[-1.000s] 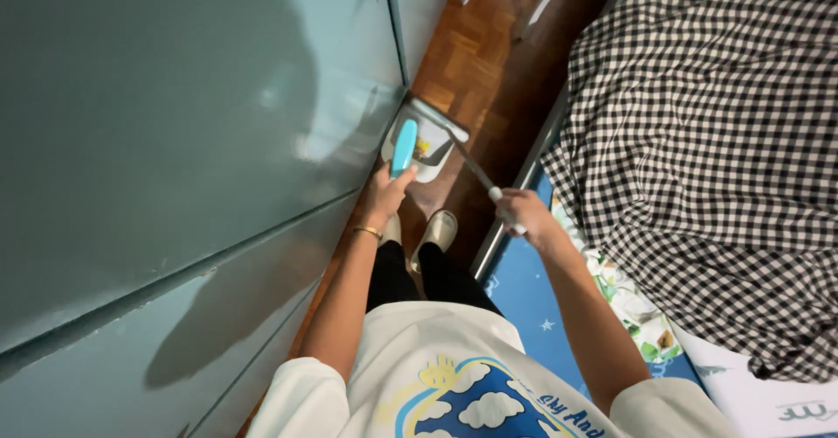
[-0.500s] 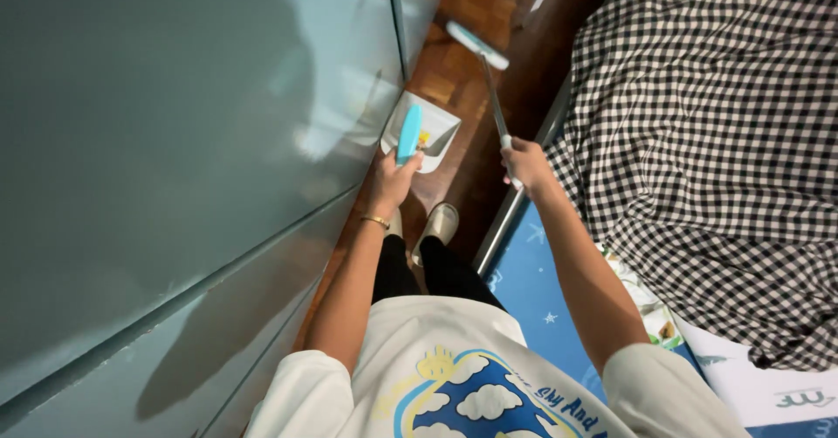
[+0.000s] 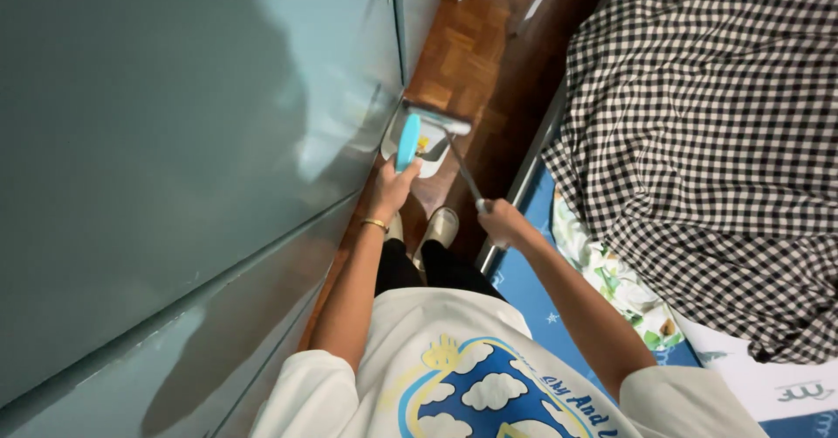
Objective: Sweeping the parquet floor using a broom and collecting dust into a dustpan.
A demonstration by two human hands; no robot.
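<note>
Left hand [image 3: 393, 187] closed around the light-blue handle [image 3: 408, 141] of a white dustpan [image 3: 417, 146], fingers wrapped tight, a gold bangle [image 3: 375, 224] at the wrist; dustpan tilted down onto the parquet floor [image 3: 463, 45], just beside the base of the grey-green wardrobe [image 3: 175, 141], a small yellowish scrap lying inside the pan; right hand [image 3: 499, 220] clenched on the end of a thin dark broom stick [image 3: 463, 169], running forward and down to a pale brush head [image 3: 436, 117] set right at the far rim of the dustpan, touching or nearly so, hard to tell which; below the hands, two pale slippers [image 3: 439, 226] side by side on the wood, black trousers above them; to the right, a bed edge with a blue sheet [image 3: 532, 298] and a black-and-white checked blanket [image 3: 698, 141] draped over it.
</note>
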